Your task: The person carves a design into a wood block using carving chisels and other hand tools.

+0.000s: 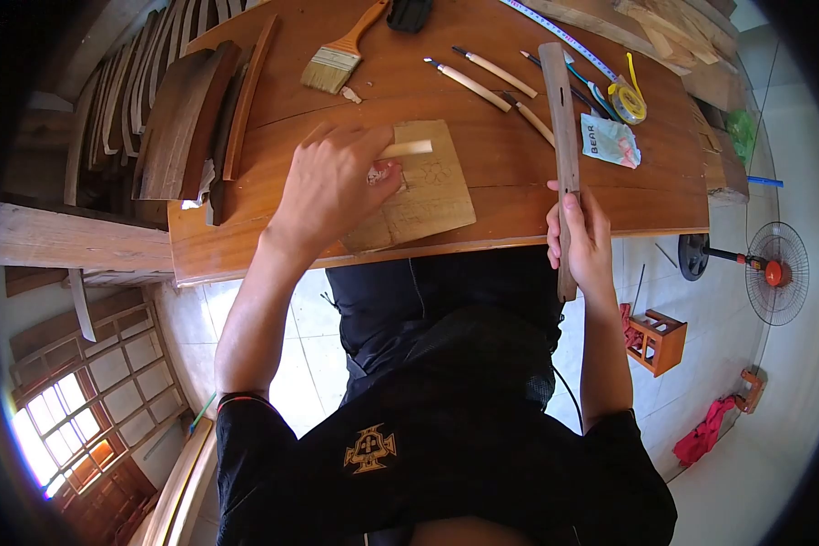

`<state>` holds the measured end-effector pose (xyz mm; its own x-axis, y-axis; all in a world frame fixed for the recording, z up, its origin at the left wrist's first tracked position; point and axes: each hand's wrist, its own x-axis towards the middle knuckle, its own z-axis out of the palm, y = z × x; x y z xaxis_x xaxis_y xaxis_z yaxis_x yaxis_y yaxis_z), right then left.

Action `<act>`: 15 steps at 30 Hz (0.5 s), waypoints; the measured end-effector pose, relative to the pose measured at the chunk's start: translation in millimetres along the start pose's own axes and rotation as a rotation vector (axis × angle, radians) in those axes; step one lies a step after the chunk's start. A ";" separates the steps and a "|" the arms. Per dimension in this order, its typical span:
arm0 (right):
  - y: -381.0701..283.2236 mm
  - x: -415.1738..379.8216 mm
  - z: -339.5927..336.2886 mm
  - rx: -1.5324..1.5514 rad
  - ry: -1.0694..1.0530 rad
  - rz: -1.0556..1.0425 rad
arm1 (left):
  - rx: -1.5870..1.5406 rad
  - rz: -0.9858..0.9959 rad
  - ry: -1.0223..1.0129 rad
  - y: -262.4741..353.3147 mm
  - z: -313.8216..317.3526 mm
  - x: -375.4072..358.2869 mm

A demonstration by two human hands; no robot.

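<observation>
My left hand (pixel 332 182) is closed over a wooden board (pixel 432 205), its fingers wrapped round a carving chisel. Only the pale wooden handle (pixel 411 147) of that chisel sticks out to the right; its blade is hidden under my hand. Flower-like outlines are drawn or cut on the board, and small shavings lie near my thumb. In my right hand (pixel 581 237) is a long dark wooden stick (pixel 560 118), gripped near its lower end and pointing away from me over the table. The stick is apart from the chisel.
Several carving chisels (pixel 469 85) lie beyond the board. A wide paintbrush (pixel 341 59), a tape measure (pixel 626 102) and a small packet (pixel 610 141) are on the table (pixel 510 205). Curved wooden pieces (pixel 187 127) stand at left; a fan (pixel 778 273) is at right.
</observation>
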<state>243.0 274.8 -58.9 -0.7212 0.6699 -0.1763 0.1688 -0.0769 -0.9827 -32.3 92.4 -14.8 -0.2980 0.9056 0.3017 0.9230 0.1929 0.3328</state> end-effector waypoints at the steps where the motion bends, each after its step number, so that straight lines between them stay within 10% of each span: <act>1: 0.0 0.0 0.1 0.001 0.000 -0.001 | 0.028 0.005 0.012 3.0 1.4 -0.6; 6: 0.2 0.3 0.0 -0.005 0.000 0.001 | 0.056 0.002 0.063 6.9 11.8 -5.9; 9: -0.6 0.7 -0.8 -0.019 -0.004 -0.003 | -0.377 -0.322 -0.085 3.1 -1.5 -6.3; 15: 0.8 2.1 0.2 -0.017 -0.012 -0.002 | -1.018 -0.210 -0.244 -40.9 -22.1 18.2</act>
<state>241.4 275.9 -60.0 -0.7297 0.6610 -0.1748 0.1785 -0.0626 -0.9819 -80.8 92.6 -3.2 -0.2663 0.9639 0.0017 0.1874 0.0500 0.9810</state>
